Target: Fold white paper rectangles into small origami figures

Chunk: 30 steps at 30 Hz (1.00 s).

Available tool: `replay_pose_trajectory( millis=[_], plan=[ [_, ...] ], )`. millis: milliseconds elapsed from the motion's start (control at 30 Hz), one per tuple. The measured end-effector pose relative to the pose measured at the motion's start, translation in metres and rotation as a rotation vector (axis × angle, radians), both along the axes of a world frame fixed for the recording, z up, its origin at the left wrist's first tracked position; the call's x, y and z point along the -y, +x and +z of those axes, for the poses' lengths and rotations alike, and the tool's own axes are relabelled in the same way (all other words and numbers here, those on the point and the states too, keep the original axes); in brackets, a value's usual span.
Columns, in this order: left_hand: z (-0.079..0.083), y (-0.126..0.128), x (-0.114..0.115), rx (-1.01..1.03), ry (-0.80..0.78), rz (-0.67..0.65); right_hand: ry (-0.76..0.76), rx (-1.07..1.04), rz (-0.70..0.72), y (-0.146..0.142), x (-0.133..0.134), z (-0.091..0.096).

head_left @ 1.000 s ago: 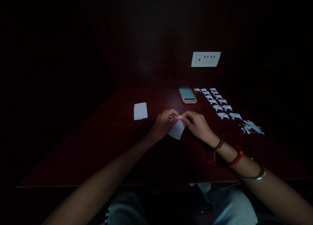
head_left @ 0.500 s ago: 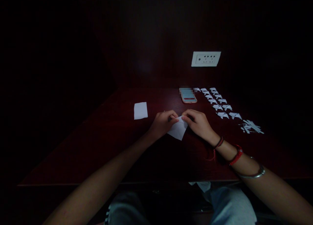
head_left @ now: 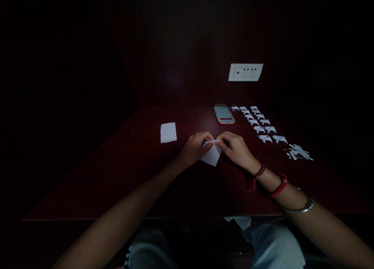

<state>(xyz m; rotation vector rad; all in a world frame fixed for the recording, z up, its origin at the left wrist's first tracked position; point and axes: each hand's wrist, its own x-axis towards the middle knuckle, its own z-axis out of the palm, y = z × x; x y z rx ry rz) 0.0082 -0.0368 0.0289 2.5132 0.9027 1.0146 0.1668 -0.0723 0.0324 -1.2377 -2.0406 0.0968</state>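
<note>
A small white sheet of paper (head_left: 212, 157) is pinched at its upper edge by both hands, above the dark red table. My left hand (head_left: 196, 146) grips the upper left part, thumb on the near face. On the upper right, my right hand (head_left: 234, 146) pinches the same sheet, its thumb close to the left one. A narrow folded strip shows along the top between the thumbs. The lower part hangs down to a point. My fingertips behind the paper are hidden.
White paper (head_left: 168, 132) lies to the left on the table (head_left: 117, 175). A phone (head_left: 224, 115) lies beyond my hands. Several folded paper pieces (head_left: 265, 138) stand in two rows at the right, near a heap of paper strips (head_left: 299, 152). A socket plate (head_left: 246, 72) is on the wall.
The upper edge of the sheet is now folded over toward me, and a pale strip shows there. My right thumb has shifted slightly left, closer to my left thumb.
</note>
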Motion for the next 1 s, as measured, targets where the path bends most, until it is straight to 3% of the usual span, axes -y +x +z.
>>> replay_pose_trajectory(
  millis=[133, 333, 767, 1000],
  plan=[
    [-0.0033, 0.0007, -0.0013, -0.027, 0.019, -0.024, 0.019, 0.073, -0.029, -0.0001, 0.0005, -0.0001],
    [-0.0046, 0.0005, 0.0007, -0.016, 0.123, 0.136, 0.050, 0.098, -0.044, 0.0007, 0.0010, 0.0004],
    [-0.0014, 0.0032, 0.0067, -0.049, 0.165, 0.079, 0.186, 0.176, -0.088, -0.0003, 0.0061, 0.0008],
    [0.0017, -0.0001, 0.0052, -0.060, 0.163, 0.088, 0.145, 0.111, -0.031, 0.0025, 0.0039, 0.0025]
  ],
)
